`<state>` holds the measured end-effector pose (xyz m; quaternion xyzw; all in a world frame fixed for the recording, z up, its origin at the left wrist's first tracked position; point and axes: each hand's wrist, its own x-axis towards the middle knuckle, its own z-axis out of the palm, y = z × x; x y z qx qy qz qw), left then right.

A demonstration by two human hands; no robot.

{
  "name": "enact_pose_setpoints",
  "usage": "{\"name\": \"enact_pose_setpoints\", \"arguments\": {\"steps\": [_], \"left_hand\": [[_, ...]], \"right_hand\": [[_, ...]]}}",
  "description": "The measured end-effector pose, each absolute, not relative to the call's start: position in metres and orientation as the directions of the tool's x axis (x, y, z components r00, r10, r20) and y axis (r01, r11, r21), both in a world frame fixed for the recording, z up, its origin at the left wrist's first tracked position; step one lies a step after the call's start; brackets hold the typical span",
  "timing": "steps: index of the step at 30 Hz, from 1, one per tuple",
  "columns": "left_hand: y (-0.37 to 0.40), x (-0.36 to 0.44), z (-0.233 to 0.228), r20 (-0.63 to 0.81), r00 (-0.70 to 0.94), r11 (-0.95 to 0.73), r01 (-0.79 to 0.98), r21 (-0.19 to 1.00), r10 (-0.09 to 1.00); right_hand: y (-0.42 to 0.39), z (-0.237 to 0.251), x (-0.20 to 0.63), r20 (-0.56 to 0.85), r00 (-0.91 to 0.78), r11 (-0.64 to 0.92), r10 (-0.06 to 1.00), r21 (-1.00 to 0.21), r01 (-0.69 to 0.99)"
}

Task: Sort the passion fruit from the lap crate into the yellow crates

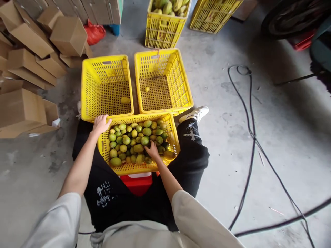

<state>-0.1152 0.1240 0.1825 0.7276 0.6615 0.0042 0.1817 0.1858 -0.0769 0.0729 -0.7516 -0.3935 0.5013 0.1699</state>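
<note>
A yellow crate full of green and yellowish round fruits sits between my knees. My left hand rests on the crate's far left corner rim. My right hand reaches down into the fruits, fingers closing around one; the fruit under it is mostly hidden. Beyond stand two more yellow crates: the left crate holds one yellow fruit, the right crate holds one small fruit.
Cardboard boxes pile up at the left. Further back stand another fruit-filled yellow crate and a second crate. Black cables run over the concrete floor on the right. A red stool is under me.
</note>
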Motion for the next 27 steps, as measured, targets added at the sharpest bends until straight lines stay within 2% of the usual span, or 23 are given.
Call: {"name": "enact_pose_setpoints", "arguments": {"steps": [4, 6, 7, 9, 10, 12, 13, 14, 17, 20, 27], "left_hand": [[0.095, -0.099, 0.181, -0.113, 0.053, -0.010, 0.938, 0.347, 0.992], [0.064, -0.085, 0.173, -0.108, 0.007, 0.033, 0.929, 0.369, 0.994], [0.044, -0.078, 0.167, -0.165, 0.016, 0.046, 0.930, 0.366, 0.986], [0.000, -0.062, 0.153, -0.376, 0.085, 0.043, 0.947, 0.318, 0.923], [-0.022, -0.054, 0.146, -0.512, 0.113, 0.029, 0.965, 0.261, 0.851], [-0.056, -0.039, 0.134, -0.785, 0.100, 0.004, 0.992, 0.130, 0.611], [-0.067, -0.033, 0.131, -0.847, 0.095, -0.020, 0.995, 0.099, 0.523], [-0.073, -0.029, 0.129, -0.867, 0.107, -0.054, 0.994, 0.092, 0.487], [-0.069, -0.029, 0.128, -0.830, 0.200, -0.122, 0.980, 0.160, 0.520], [-0.055, -0.038, 0.127, -0.794, 0.261, -0.104, 0.964, 0.245, 0.549], [-0.053, -0.032, 0.114, -0.814, 0.252, -0.063, 0.964, 0.258, 0.523]], "right_hand": [[-0.079, 0.073, 0.172, -0.523, 0.194, -0.544, 0.830, -0.685, 0.485], [-0.075, 0.075, 0.168, -0.422, 0.242, -0.483, 0.874, -0.694, 0.533], [-0.070, 0.078, 0.168, -0.356, 0.257, -0.439, 0.898, -0.704, 0.559], [-0.050, 0.087, 0.171, -0.218, 0.256, -0.332, 0.942, -0.722, 0.606], [-0.036, 0.093, 0.173, -0.155, 0.246, -0.279, 0.957, -0.725, 0.630], [0.000, 0.107, 0.177, -0.053, 0.209, -0.184, 0.976, -0.711, 0.679], [0.019, 0.114, 0.178, -0.020, 0.186, -0.148, 0.982, -0.694, 0.704], [0.039, 0.121, 0.179, -0.001, 0.165, -0.123, 0.986, -0.672, 0.730], [0.086, 0.132, 0.180, -0.019, 0.131, -0.118, 0.991, -0.575, 0.809], [0.109, 0.133, 0.181, -0.113, 0.115, -0.156, 0.987, -0.497, 0.853], [0.113, 0.130, 0.161, -0.204, -0.016, -0.074, 0.979, -0.429, 0.900]]}}
